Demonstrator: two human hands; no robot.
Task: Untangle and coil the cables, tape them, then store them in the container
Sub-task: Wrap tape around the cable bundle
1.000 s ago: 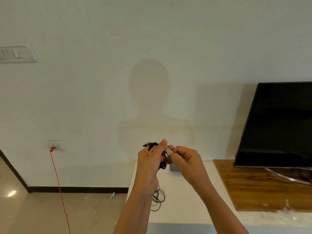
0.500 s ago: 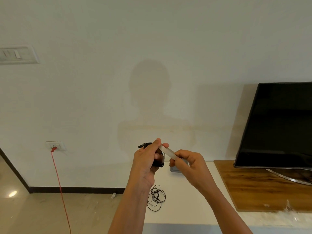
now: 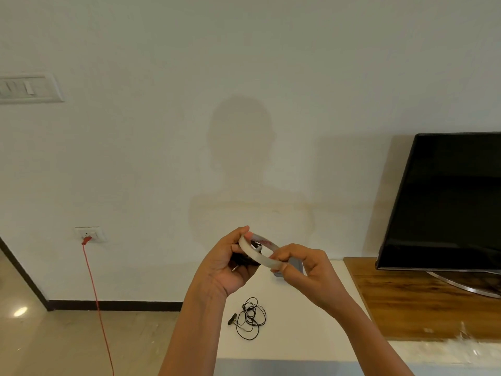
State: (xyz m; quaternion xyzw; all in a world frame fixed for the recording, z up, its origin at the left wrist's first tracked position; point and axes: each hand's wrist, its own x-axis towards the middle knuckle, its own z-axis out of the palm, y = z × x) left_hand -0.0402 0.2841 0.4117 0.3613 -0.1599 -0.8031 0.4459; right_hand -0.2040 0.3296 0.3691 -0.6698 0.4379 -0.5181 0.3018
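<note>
My left hand (image 3: 227,263) grips a small coil of black cable (image 3: 248,260) held above the white table (image 3: 298,335); a metal plug tip pokes out near its palm. My right hand (image 3: 303,267) pinches a thin roll of clear tape (image 3: 257,255), whose ring stretches across to my left thumb and over the coil. A second, tangled black cable (image 3: 250,317) lies loose on the table below my hands. A grey container (image 3: 296,267) sits on the table behind my right hand, mostly hidden.
A black TV (image 3: 447,202) stands on a wooden board (image 3: 406,299) at the right. A red cord (image 3: 95,294) hangs from a wall socket (image 3: 89,234) down to the floor at the left. The table's front edge runs below my forearms.
My hands have dropped and drawn slightly apart. What was a short strip at the coil now shows as the tape ring, held wider between both hands, with my left hand turned palm up.
</note>
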